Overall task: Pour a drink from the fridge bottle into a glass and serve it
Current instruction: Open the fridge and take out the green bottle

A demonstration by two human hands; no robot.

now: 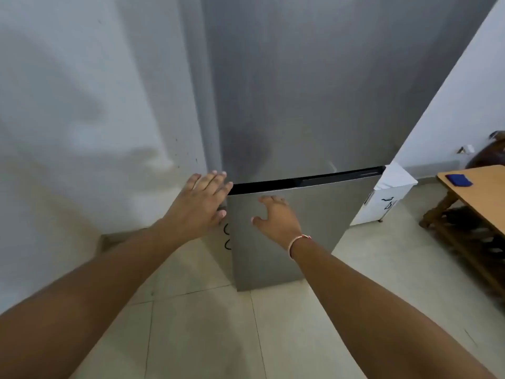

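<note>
1. At 9 o'clock stands a pale wall (82,105), soft and blurred; the marks on it are too unclear to read.
2. The left hand (200,205) is at the left edge of the fridge (300,91), near the black gap between the two doors. Its fingers (216,179) are spread and flat, with the tips at the corner of the gap; the thumb lies on the left edge of the lower door (287,236). It holds nothing.
3. The fridge fills the view from the centre up to 12 o'clock, and its top is cut off by the frame. Both doors look closed, so the bottle inside is hidden and I cannot tell where it stands. Two dark curved marks on the side, just under the left hand, are half covered.
4. The right hand (276,217) rests on the lower door, at 3 o'clock from the left hand. Its fingers (270,199) are apart and a little bent, and they grip nothing. A thin bracelet (297,243) is on this wrist.
5. A white cabinet (388,198) stands just beside the fridge at 3 o'clock, partly hidden by it.
6. At the far right a wooden table (481,192) is cut by the frame; a blue object (459,179) lies on it, too blurred to name. No glass is visible.
</note>
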